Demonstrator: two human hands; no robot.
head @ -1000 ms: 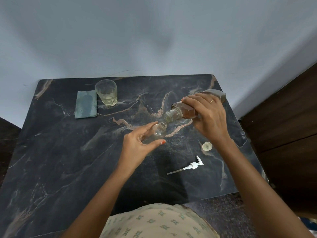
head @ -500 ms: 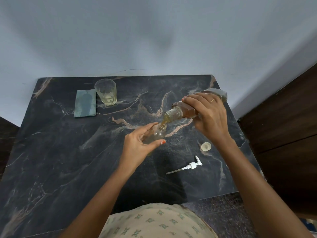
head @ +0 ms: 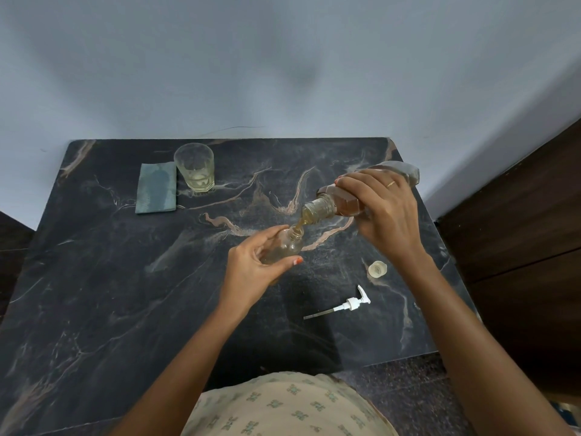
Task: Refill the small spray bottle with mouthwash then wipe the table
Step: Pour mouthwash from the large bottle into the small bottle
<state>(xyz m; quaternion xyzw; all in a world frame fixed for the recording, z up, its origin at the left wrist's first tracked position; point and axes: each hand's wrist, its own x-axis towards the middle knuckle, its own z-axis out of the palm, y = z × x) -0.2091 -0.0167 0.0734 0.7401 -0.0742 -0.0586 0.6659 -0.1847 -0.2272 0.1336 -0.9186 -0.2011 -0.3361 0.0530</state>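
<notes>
Pouring step. Right hand [head: 388, 212] grips tilted mouthwash bottle [head: 342, 202], mouth just above spray bottle [head: 284, 245] neck. Left hand [head: 251, 272] pinches spray bottle over table [head: 94, 278] centre. Thin stream entering. Judgement: keep tilt shallow, necks aligned, watch level, stop before overflow. Cloth [head: 156, 192] far-left for the wipe.

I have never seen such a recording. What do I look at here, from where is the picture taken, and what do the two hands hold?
No machine here: a person's bare hands, filmed by a camera worn on the head, looking down at a dark marble table. The left hand holds the small spray bottle. The right hand tips the mouthwash bottle, and brownish liquid runs into the small neck. On the table are a white spray pump, a cap, a glass and a folded cloth.
</notes>
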